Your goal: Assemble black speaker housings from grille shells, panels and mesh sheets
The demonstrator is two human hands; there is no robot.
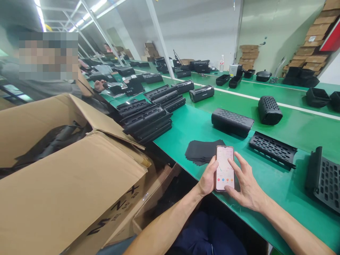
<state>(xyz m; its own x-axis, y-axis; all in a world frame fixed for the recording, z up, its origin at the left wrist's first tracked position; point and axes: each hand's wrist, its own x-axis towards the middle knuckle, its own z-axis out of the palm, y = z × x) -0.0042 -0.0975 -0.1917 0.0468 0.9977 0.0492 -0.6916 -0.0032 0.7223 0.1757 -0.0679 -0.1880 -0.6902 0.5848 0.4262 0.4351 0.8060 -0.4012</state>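
A smartphone [224,159] with a lit, mostly white screen is held upright over the table's front edge. My left hand [208,177] is closed around its left side, with the thumb along the edge. My right hand [246,184] has its fingers apart at the phone's right side; the index finger and thumb lie over the screen, and whether they press it I cannot tell. Just behind the phone lies a pile of thin black sheets [199,151]. Slotted black covers [273,147] and a black perforated housing [232,122] rest close by.
Stacked black panels [148,120] cover the table's left part. A large open cardboard box [66,184] holding dark parts stands at my left, beside a co-worker [39,85]. A green conveyor belt [239,97] with more housings runs behind; another slotted panel [326,177] stands right.
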